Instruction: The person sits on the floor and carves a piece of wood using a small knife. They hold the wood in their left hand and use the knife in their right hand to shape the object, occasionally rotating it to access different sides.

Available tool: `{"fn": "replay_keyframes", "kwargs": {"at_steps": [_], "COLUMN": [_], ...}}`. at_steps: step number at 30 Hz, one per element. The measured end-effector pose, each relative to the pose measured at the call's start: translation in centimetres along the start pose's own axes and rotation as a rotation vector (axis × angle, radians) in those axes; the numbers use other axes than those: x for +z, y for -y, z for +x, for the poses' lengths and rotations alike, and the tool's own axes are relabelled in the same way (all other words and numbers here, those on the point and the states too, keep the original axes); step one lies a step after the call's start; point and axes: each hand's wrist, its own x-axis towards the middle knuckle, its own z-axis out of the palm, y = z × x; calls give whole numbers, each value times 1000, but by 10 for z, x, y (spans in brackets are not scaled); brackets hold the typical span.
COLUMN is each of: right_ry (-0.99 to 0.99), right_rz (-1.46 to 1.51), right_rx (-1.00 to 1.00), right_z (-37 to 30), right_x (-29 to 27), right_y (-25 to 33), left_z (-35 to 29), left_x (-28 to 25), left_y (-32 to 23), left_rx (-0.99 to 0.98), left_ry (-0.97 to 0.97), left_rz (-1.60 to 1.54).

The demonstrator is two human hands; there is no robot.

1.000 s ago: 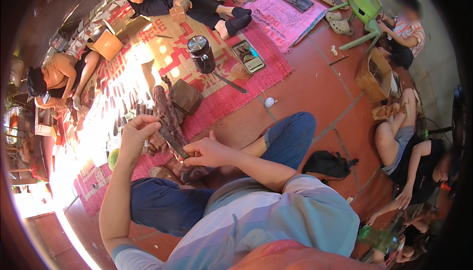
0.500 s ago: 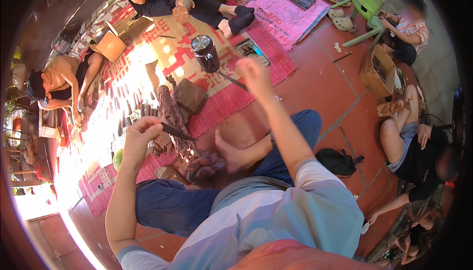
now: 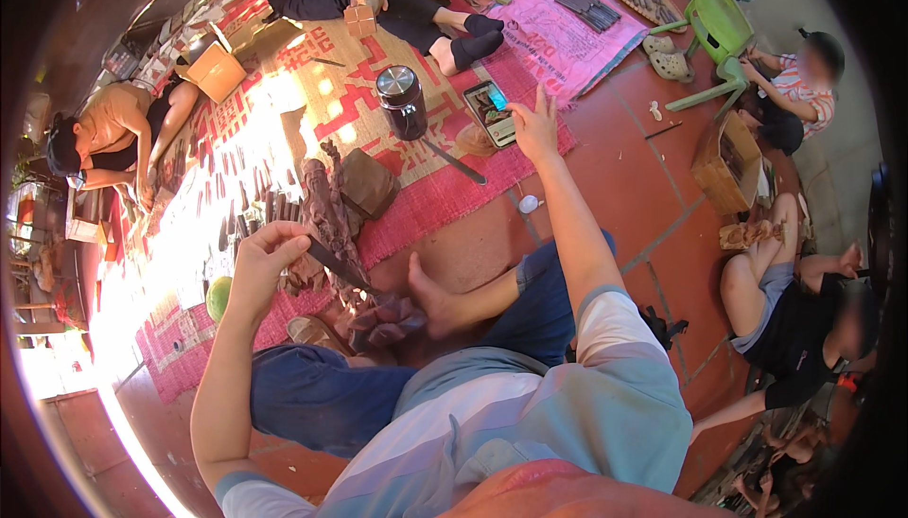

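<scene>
The person sits on the floor with legs drawn in, a bare foot [image 3: 430, 296] resting by a dark wooden carving [image 3: 326, 220] that lies on the red woven mat [image 3: 426, 206] in front of them. The left hand [image 3: 265, 263] is raised over the mat with its grip clamped on a carving chisel [image 3: 336, 267], fingers curled round the handle end and the dark blade slanting down toward the lower part of the carving, close to the foot. The right hand [image 3: 534, 125] is stretched far out to the front, its grip apart with fingers spread, holding nothing; the fingertips are at the edge of a smartphone [image 3: 492, 111] with a lit screen that lies on the mat, though whether they touch it cannot be told. Just left of the phone stands a dark cylindrical flask with a metal lid [image 3: 402, 102], and a long dark tool [image 3: 454, 160] lies slanted below it. A small white cap [image 3: 528, 204] sits on the red tiled floor [image 3: 643, 196] near the mat's edge. Rows of chisels [image 3: 232, 192] lie in bright sunlight on the left part of the mat. Other people sit around; a green plastic chair [image 3: 714, 31] stands at the upper right
</scene>
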Motion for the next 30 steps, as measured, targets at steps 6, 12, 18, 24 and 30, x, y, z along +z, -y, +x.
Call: {"fn": "replay_keyframes", "kwargs": {"at_steps": [6,12,18,24,30], "right_ry": [31,24,-91,-111,-225], "right_rz": [0,70,230,260,416], "right_rx": [8,53,38,27,-25], "right_z": [1,2,-9,-20,-65], "right_x": [6,-2,-8,-10,-38], "right_y": [-2,8,17,19,88], "left_z": [4,5,7,8,7], "left_x": [-1,0,0,0,0], "left_y": [2,2,3,3,4], "left_rx": [4,-4,1,1,2], "left_ry": [10,14,6,13,3], "left_rz": [-26,-38,-26,-34,-53]}}
